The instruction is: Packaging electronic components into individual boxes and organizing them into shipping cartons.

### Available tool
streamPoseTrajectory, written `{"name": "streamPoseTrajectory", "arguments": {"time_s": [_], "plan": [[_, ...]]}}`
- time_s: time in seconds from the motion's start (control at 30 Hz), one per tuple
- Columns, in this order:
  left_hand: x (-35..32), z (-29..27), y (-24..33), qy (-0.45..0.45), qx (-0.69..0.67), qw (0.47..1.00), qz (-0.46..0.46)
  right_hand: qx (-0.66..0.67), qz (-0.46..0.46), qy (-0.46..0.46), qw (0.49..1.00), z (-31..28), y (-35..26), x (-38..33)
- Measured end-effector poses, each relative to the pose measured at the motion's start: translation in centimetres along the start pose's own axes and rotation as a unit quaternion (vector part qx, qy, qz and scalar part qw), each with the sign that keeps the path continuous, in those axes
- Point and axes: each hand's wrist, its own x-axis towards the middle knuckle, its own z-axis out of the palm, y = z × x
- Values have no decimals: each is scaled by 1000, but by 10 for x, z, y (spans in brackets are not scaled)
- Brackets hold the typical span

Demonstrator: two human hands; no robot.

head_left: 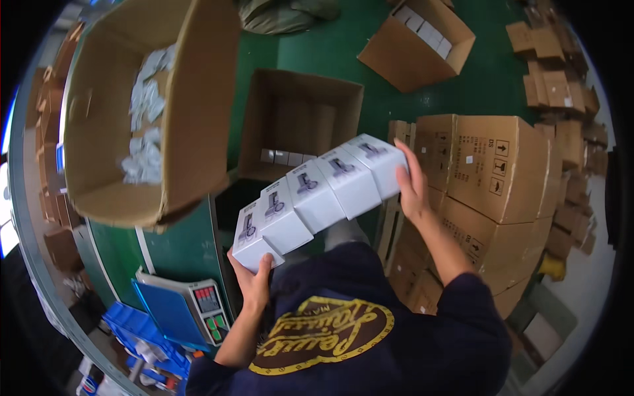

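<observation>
I press a row of five white cartons (321,191) between my left hand (254,280) and right hand (411,185), each grip flat on an end so the row stays together, held above the open box (300,122) beyond it, where more cartons sit.

open carton (300,119) ahead: free | stacked cartons (489,171) block rt
</observation>
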Motion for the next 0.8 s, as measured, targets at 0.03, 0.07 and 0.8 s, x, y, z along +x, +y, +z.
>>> {"name": "streamPoseTrajectory", "arguments": {"time_s": [0.03, 0.07, 0.8], "plan": [[15, 21, -1, 8, -7, 1000, -6, -6, -6, -24, 1000, 2, 16, 39], [32, 40, -3, 16, -16, 1000, -13, -14, -13, -49, 999, 5, 31, 77], [478, 176, -199, -71, 138, 988, 3, -190, 277, 64, 940, 183, 312, 238]]}}
